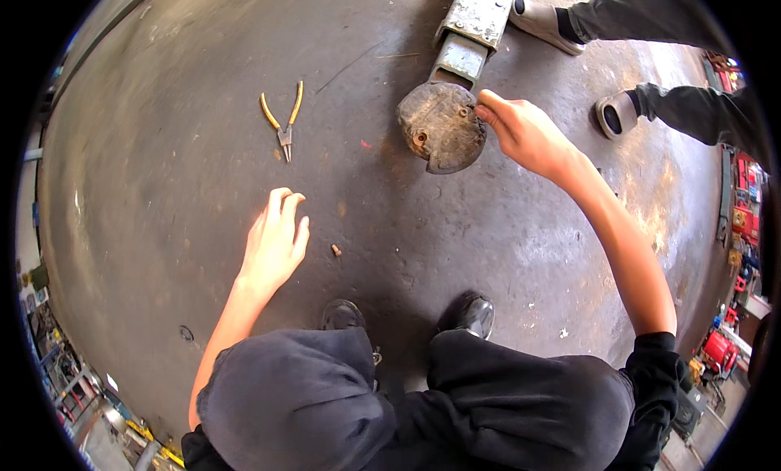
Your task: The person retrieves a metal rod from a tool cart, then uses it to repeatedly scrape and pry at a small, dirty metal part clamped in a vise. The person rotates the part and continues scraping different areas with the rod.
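Note:
My right hand (512,125) has its fingers closed on the right edge of a worn, dirty round plate (439,125) with a cut-out in its lower edge and small holes. The plate sits at the near end of a metal telescoping arm (476,11). My left hand (277,231) is over the floor with fingers apart and slightly bent, holding nothing. Beyond it lie pliers with yellow handles (284,133), jaws pointing toward me. A small brownish cylindrical piece (336,250) lies on the floor just right of my left hand.
Another person's legs and shoes (541,23) are at the upper right, beside the metal arm. A small dark ring (186,333) lies on the concrete floor (154,194) at lower left. Red tools and cases (720,349) line the right edge; more tools (81,390) lie at the lower left rim.

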Motion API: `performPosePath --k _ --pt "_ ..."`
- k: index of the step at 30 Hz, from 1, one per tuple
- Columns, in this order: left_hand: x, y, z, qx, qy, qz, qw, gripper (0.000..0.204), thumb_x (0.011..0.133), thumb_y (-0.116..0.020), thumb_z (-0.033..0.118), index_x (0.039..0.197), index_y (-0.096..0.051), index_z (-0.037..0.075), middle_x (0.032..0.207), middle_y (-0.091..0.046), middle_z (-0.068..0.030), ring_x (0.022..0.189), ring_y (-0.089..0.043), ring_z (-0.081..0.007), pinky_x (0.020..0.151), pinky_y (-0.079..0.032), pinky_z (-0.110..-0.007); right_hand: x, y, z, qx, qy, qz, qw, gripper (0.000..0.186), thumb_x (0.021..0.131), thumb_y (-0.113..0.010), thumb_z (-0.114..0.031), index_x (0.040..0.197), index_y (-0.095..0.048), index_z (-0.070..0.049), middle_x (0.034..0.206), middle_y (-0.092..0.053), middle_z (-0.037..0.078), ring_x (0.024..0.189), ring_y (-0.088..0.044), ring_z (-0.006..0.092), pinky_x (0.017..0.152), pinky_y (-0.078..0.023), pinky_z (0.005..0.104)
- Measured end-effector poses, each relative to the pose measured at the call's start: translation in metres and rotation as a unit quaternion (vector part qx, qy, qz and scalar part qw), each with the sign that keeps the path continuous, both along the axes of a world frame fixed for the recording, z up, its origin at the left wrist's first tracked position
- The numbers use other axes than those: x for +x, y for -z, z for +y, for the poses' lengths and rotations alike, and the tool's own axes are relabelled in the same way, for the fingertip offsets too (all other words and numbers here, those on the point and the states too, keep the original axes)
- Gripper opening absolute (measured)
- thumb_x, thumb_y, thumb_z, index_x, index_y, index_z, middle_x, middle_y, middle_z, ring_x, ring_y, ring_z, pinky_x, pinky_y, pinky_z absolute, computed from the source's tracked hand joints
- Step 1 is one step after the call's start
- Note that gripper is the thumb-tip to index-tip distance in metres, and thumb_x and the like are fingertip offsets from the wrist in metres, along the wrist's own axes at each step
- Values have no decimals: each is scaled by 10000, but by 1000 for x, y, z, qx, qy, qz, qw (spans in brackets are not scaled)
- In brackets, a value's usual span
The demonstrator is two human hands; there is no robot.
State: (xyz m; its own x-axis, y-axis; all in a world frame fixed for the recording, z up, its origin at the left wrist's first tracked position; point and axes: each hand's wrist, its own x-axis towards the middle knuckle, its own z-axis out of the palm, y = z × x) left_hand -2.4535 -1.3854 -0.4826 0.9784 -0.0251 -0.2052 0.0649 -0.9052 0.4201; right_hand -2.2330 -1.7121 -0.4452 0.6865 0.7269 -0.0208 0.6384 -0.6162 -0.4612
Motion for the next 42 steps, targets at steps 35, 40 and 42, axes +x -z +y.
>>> performPosePath --k 35,40,42 --pt "24 9 -41 -141 20 -18 990 249 938 -540 102 1173 -531 20 1120 -549 -153 1003 -619 -339 835 -502 -425 19 13 8 -81 -103 -75 989 290 748 -548 33 1013 -477 -60 864 -705 114 741 -645 379 585 -515 462" --pt "35 4 -52 -194 3 1 981 238 943 -541 108 1168 -544 31 1077 -580 -128 913 -646 -273 774 -515 -390 14 16 10 -76 -99 -86 988 280 754 -557 19 1012 -485 -61 812 -703 131 708 -645 393 575 -512 474" --pt "45 -2 -56 -179 42 -49 982 219 948 -540 109 1151 -552 28 1040 -588 -123 882 -640 -257 772 -512 -379 17 9 15 -129 -103 -83 983 260 772 -557 6 1013 -479 -54 804 -696 150 709 -643 400 576 -510 479"
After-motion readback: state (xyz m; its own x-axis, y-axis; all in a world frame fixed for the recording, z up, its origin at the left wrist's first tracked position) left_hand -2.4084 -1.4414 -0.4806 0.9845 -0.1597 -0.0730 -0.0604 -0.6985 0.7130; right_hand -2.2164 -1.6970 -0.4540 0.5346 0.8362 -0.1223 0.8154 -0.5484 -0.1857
